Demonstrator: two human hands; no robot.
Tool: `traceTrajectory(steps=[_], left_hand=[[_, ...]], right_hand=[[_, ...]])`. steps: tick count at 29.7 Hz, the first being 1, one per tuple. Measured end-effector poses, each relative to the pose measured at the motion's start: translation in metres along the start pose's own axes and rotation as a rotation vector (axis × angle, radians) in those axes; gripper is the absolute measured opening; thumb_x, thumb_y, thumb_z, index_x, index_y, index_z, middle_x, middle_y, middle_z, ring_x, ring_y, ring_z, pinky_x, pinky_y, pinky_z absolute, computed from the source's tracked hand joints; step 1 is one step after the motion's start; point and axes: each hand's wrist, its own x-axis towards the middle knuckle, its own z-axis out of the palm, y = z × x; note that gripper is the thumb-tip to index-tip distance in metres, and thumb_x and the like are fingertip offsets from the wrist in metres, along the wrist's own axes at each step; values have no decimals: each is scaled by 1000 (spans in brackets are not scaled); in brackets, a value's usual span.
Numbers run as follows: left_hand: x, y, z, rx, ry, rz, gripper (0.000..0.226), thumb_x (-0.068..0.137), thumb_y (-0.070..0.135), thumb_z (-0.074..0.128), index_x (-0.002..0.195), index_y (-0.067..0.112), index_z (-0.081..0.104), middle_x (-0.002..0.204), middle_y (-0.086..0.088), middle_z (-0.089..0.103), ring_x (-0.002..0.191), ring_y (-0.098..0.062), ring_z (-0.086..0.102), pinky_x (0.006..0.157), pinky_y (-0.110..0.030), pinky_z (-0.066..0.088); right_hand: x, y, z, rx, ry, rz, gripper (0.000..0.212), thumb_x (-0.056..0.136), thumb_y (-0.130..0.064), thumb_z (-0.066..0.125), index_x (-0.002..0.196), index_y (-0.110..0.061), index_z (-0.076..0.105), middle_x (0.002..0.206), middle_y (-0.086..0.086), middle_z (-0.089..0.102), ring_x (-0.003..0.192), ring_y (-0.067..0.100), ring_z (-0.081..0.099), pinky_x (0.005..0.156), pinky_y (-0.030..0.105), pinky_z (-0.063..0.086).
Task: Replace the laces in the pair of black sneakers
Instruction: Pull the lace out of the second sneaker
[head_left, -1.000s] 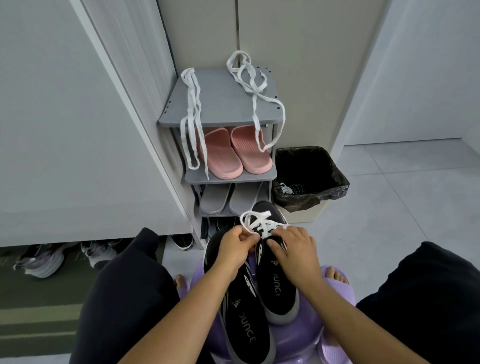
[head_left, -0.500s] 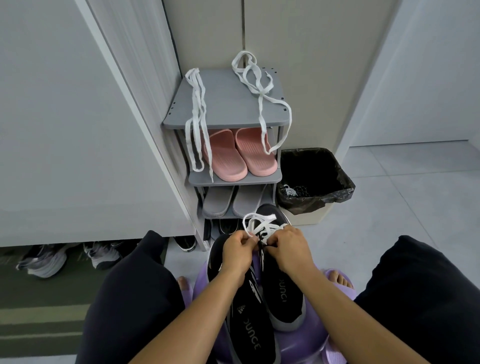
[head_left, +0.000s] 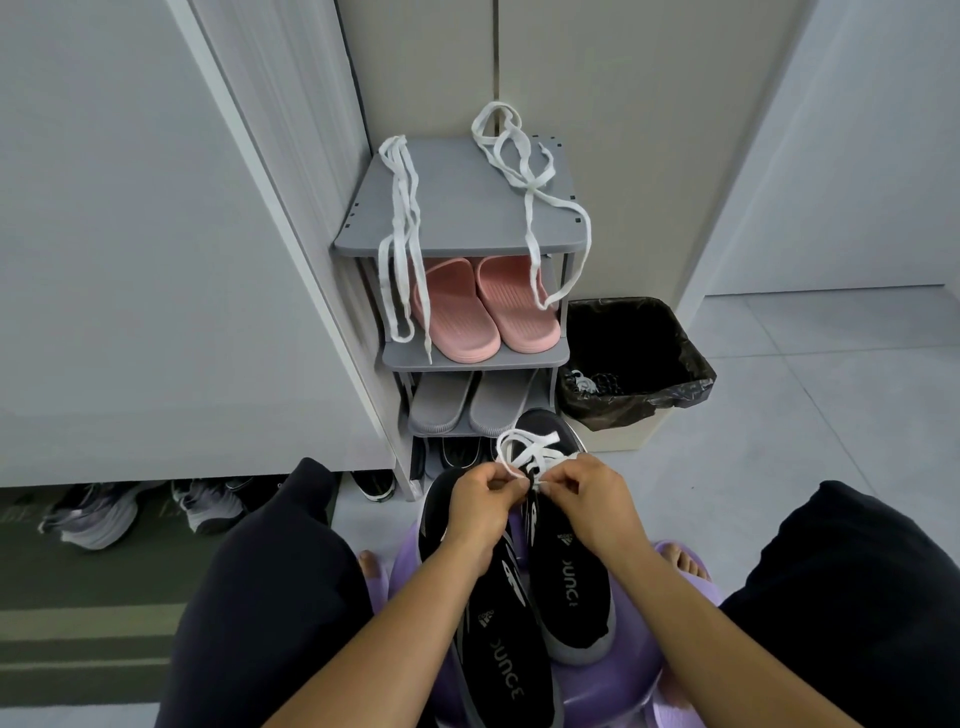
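- Black sneakers (head_left: 519, 649): pair, side by side on a purple stool (head_left: 634, 670) between the knees, toes toward the shoe rack (head_left: 457, 208).
- White lace (head_left: 537, 439): looped over the right sneaker's front.
- Left hand (head_left: 480, 501): fingers curled, pinching the lace.
- Right hand (head_left: 597, 499): likewise pinching the lace, just beside the left.
- Loose laces (head_left: 402, 234): two, draped over the rack top.

Head view, sole camera, wide-angle: looking forward and down from the person's head, sitting close over left hand (head_left: 480, 501) and right hand (head_left: 597, 499) at lower centre, facing shoe rack (head_left: 457, 208) mid-frame.
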Motion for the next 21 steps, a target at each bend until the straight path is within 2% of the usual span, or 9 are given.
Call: traceTrajectory(steps=[4, 6, 8, 11, 14, 18, 21], left_hand=[[0, 0, -1, -11, 7, -24, 19, 85, -4, 60, 75, 12, 62, 72, -4, 61, 68, -11, 57, 64, -10, 47], [0, 0, -2, -31, -1, -43, 18, 85, -3, 60, 75, 12, 62, 73, -5, 61, 67, -13, 57, 68, -16, 48], [1, 0, -3, -34, -21, -52, 18, 86, -2, 59, 75, 12, 61, 71, -4, 60, 63, -10, 58, 66, -14, 48], [2, 1, -4, -54, -53, -79, 15, 86, -2, 59, 77, 10, 61, 71, -3, 61, 54, -2, 59, 60, -11, 48], [2, 3, -4, -65, -93, -108, 15, 86, -3, 58, 77, 8, 59, 72, -3, 61, 50, 2, 59, 55, -9, 46], [1, 4, -5, -12, -99, -125, 17, 89, -2, 55, 76, 9, 56, 71, -2, 59, 58, -4, 58, 54, -8, 45], [0, 8, -4, -43, -1, -127, 18, 90, -3, 50, 79, 11, 48, 76, -6, 62, 63, -9, 61, 59, -15, 48]], right_hand=[[1, 5, 5, -12, -32, -40, 12, 86, -11, 63, 90, -5, 73, 84, -2, 54, 81, 11, 51, 69, 11, 33], [2, 8, 6, 37, -65, -26, 12, 86, -11, 62, 90, -5, 72, 83, -3, 54, 81, 10, 51, 68, 7, 34], [2, 11, 7, 50, -78, -57, 11, 86, -10, 63, 87, -4, 72, 80, -3, 54, 79, 11, 51, 68, 5, 34], [0, 11, 10, -34, 27, -197, 12, 80, -10, 61, 72, -6, 70, 70, 5, 57, 72, 11, 49, 65, 15, 35], [-2, 11, 16, -82, 93, -249, 9, 72, -10, 60, 65, -8, 66, 64, 3, 55, 70, 9, 44, 63, 16, 32], [1, 12, 18, -59, -5, -140, 10, 83, -7, 61, 76, -4, 67, 74, 0, 49, 74, 13, 45, 68, 21, 32], [0, 12, 24, -69, -20, -56, 11, 81, -3, 58, 90, -5, 64, 86, 2, 46, 88, 18, 46, 79, 25, 37]])
